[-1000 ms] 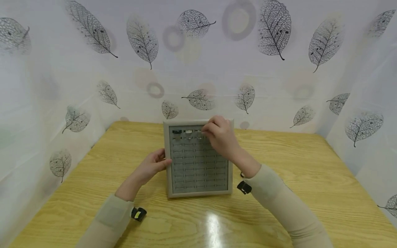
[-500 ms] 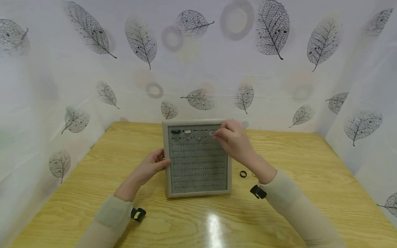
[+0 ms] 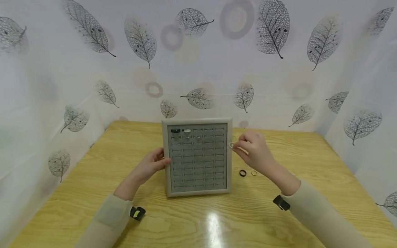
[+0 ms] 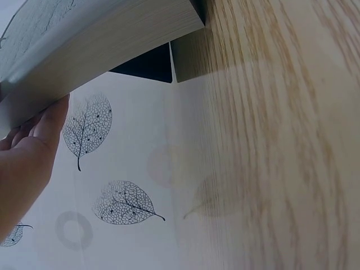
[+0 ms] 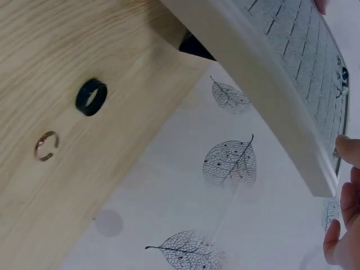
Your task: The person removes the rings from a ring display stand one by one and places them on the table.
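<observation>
A grey ring display board (image 3: pixel 198 162) in a light frame stands tilted up on the table. My left hand (image 3: pixel 149 167) grips its left edge, thumb at the front and fingers behind; the left wrist view shows the same hand (image 4: pixel 28 160) at the frame's side. Just off the board's right edge, my right hand (image 3: pixel 257 153) pinches a small silver ring (image 3: pixel 231 145) between thumb and forefinger. Slotted into the upper left are a black ring (image 3: pixel 175 131), a wide silver ring (image 3: pixel 187 131) and several thin rings in the row below.
On the wooden table (image 3: pixel 279 213), right of the board, lie another black ring (image 5: pixel 83 102) and an open-ended gold ring (image 5: pixel 38 148). A dark support (image 5: pixel 194 46) props the board from behind. A leaf-patterned curtain (image 3: pixel 198 62) hangs at the back and sides.
The right hand has drawn a silver ring from the board's top row and moved right and down with it, past the frame's edge. The left hand keeps its place.
</observation>
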`<control>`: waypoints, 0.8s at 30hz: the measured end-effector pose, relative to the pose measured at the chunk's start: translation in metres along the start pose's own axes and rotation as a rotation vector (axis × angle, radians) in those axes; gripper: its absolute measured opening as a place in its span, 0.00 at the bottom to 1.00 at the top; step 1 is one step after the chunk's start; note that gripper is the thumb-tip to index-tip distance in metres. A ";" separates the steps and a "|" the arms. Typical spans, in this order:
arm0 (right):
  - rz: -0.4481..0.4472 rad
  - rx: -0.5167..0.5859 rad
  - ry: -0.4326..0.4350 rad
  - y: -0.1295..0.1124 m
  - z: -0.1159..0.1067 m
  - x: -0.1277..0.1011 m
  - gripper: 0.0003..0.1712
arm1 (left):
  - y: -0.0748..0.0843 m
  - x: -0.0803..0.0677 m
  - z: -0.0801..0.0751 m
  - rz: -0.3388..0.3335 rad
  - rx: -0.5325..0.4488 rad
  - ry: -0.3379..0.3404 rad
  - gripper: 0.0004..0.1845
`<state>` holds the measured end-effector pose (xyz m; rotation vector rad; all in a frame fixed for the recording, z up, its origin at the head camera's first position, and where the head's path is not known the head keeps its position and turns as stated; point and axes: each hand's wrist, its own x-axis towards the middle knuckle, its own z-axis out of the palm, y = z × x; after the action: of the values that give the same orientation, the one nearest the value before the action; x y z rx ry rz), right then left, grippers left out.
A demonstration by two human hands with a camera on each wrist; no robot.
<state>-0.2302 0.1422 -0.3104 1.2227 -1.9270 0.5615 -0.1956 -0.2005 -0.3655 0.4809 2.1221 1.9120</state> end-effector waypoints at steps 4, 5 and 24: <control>0.014 -0.024 -0.046 0.002 -0.005 -0.015 0.10 | -0.001 0.000 0.000 0.005 0.001 -0.003 0.32; 0.018 -0.031 -0.061 0.002 -0.006 -0.019 0.11 | -0.001 0.000 0.000 0.006 -0.001 -0.003 0.32; 0.041 -0.081 -0.289 0.010 0.004 -0.071 0.12 | -0.002 0.001 -0.001 0.001 -0.016 -0.006 0.32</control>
<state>-0.2238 0.1835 -0.3690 1.2691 -2.1968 0.3370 -0.1968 -0.2012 -0.3672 0.4842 2.1012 1.9245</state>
